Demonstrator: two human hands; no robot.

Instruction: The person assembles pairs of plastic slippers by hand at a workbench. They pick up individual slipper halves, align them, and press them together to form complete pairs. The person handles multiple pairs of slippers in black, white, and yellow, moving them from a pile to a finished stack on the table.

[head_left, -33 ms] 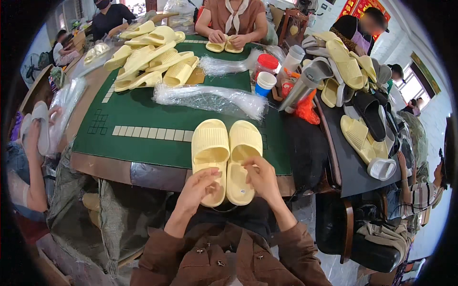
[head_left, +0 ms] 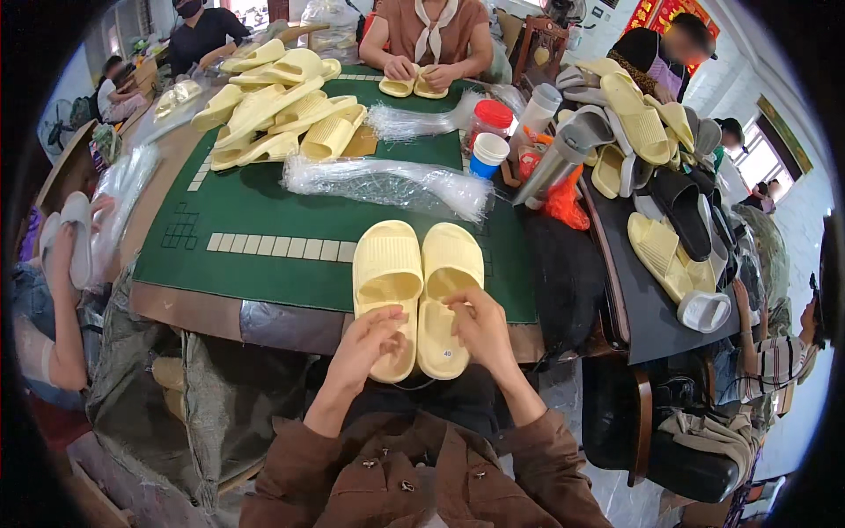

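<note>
A pair of pale yellow slide slippers stands side by side in front of me, toes away: the left slipper (head_left: pixel 387 251) and the right slipper (head_left: pixel 452 251). Their heels reach past the table's near edge, over my lap. My left hand (head_left: pixel 368 343) hovers at the left slipper's footbed, its fingers loosely bent and apart. Over the other footbed is my right hand (head_left: pixel 482 324), also with bent, spread fingers. Neither hand shows anything gripped; whether the fingertips touch the footbeds I cannot tell. A small white size sticker (head_left: pixel 447 355) lies on the right heel.
On the green mat (head_left: pixel 273 207) lie clear plastic bag bundles (head_left: pixel 387 182) and a heap of yellow slippers (head_left: pixel 286 106). A white-and-blue cup (head_left: pixel 488 157), a red-lidded jar (head_left: pixel 489 121) and a steel tumbler (head_left: pixel 554 167) stand right. More slippers (head_left: pixel 660 238) cover the side table. Co-workers sit around.
My hands and the yellow pair are nearly unmoved. At the far left, the grey slippers in a co-worker's hand have dipped slightly.
</note>
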